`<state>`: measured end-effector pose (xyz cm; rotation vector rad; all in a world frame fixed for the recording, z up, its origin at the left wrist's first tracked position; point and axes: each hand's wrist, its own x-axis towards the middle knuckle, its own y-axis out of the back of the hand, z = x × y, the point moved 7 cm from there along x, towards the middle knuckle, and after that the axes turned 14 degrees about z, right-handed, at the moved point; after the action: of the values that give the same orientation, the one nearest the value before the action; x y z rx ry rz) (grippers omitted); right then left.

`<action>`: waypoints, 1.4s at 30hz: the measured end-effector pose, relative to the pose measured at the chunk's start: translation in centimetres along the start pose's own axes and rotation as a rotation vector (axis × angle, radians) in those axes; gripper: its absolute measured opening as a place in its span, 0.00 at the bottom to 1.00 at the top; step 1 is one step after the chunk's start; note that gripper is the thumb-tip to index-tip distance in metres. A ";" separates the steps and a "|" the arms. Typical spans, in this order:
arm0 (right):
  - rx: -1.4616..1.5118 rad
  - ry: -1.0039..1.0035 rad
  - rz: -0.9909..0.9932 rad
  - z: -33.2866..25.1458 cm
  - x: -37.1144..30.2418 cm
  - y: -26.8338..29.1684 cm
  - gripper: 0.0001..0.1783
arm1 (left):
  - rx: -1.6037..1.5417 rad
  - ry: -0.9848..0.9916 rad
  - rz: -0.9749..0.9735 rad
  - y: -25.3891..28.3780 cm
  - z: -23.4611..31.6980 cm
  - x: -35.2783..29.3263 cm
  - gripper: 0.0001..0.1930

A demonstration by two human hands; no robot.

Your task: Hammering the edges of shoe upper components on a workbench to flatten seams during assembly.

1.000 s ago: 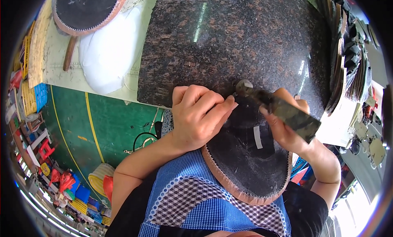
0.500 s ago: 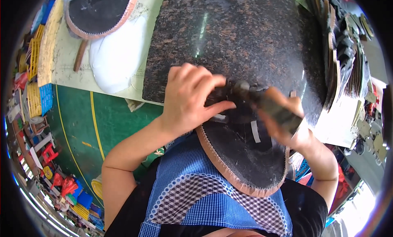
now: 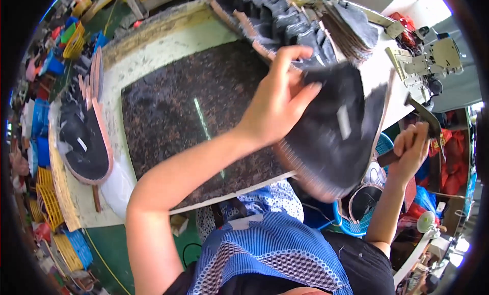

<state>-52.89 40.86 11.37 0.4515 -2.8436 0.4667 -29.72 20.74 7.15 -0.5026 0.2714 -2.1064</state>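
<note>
My left hand (image 3: 277,101) pinches the upper edge of a black stitched piece (image 3: 326,137) with a rounded, tan, zigzag-sewn rim and a small white strip. This piece hangs in the air over the right edge of the dark speckled stone slab (image 3: 173,111) and is blurred by motion. Farther right, past the table's side, my right hand (image 3: 412,148) is closed round the wooden handle of a hammer (image 3: 432,121). The hammer's dark metal head sticks up beyond my fingers, apart from the black piece.
Similar black pieces lie at the left (image 3: 81,142), on a white sheet-like thing (image 3: 121,183). A bunched row (image 3: 275,25) and a flat stack (image 3: 349,27) of them stand at the back. A sewing machine (image 3: 438,58) is at far right, a blue basket (image 3: 351,226) below the table's right side.
The black piece has come up off the slab's front edge and moved right in my left hand. My right hand has carried the hammer away to the right. The view has swung round too.
</note>
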 end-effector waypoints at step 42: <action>-0.131 -0.243 -0.591 7.2 -11.1 -13.6 0.13 | 1.386 -0.203 0.546 36.0 28.6 -17.4 0.10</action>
<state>-39.25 29.01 5.47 1.3381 -2.7364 0.1144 18.57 15.46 14.75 0.2003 -1.0077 -1.2567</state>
